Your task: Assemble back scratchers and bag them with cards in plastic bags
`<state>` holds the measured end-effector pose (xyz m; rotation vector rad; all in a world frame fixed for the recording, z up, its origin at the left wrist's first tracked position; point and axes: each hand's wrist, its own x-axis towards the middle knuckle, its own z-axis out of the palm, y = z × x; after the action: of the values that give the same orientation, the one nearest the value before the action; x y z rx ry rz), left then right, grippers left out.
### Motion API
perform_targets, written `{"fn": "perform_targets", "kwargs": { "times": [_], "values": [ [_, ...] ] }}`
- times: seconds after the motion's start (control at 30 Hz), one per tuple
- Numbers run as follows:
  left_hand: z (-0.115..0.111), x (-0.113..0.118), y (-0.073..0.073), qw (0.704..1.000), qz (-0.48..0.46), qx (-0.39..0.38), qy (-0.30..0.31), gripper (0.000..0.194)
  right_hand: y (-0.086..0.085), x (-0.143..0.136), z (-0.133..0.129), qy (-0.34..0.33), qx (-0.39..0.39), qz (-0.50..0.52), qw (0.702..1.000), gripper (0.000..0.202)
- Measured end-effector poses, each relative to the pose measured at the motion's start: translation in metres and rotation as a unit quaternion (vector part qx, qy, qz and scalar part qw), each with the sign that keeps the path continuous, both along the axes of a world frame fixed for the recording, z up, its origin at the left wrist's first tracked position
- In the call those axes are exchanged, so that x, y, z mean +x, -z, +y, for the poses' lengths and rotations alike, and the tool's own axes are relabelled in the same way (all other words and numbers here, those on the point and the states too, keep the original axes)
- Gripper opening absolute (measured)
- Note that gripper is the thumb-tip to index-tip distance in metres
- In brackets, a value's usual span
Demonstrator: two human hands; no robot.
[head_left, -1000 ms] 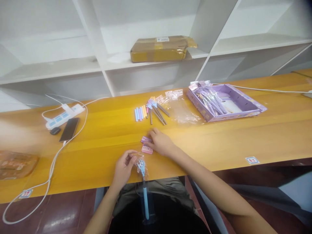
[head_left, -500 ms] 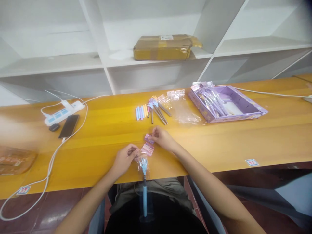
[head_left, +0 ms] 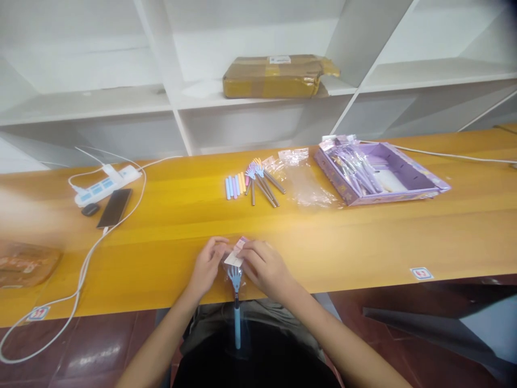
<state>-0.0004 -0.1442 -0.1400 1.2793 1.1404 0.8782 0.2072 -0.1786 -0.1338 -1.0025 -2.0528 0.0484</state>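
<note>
A light-blue back scratcher (head_left: 237, 326) with a hand-shaped head lies in a clear plastic bag (head_left: 242, 345), its handle reaching over the table edge toward my lap. At the bag's top, my left hand (head_left: 208, 267) has its fingers curled in and pinches the plastic. My right hand (head_left: 266, 267) grips a small pink and white card (head_left: 234, 257) just above the scratcher's head, against or very near the bag opening. Farther back lie several loose back scratchers (head_left: 262, 183) with metal rods, beside a row of pastel handle sleeves (head_left: 234, 187).
Empty clear bags (head_left: 305, 180) lie by a purple box (head_left: 420, 191) holding packaged pieces. At left are a power strip (head_left: 107, 186), a phone (head_left: 115, 208) and a looping white cable (head_left: 84, 269). A taped carton (head_left: 270, 78) sits on the shelf behind.
My right hand has come toward me from the small cards on the table and now holds a card at the bag's top. My left hand stays at the bag.
</note>
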Motion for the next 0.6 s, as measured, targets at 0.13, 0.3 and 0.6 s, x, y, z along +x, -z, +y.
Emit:
{"fn": "perform_targets", "kwargs": {
  "times": [0.13, 0.3, 0.6],
  "values": [
    [-0.006, 0.000, 0.002, 0.999, -0.037, -0.001, 0.002, 0.049, 0.002, -0.001, 0.016, 0.012, -0.021, -0.023, 0.999, 0.013],
    [-0.011, -0.003, 0.012, 0.990, -0.137, 0.025, 0.013, 0.041, 0.004, 0.002, 0.029, 0.026, -0.099, -0.022, 0.994, 0.009],
    [-0.014, -0.006, 0.007, 0.993, -0.102, 0.038, 0.053, 0.042, 0.004, 0.001, 0.042, 0.032, -0.266, 0.125, 0.955, 0.020]
  ]
}}
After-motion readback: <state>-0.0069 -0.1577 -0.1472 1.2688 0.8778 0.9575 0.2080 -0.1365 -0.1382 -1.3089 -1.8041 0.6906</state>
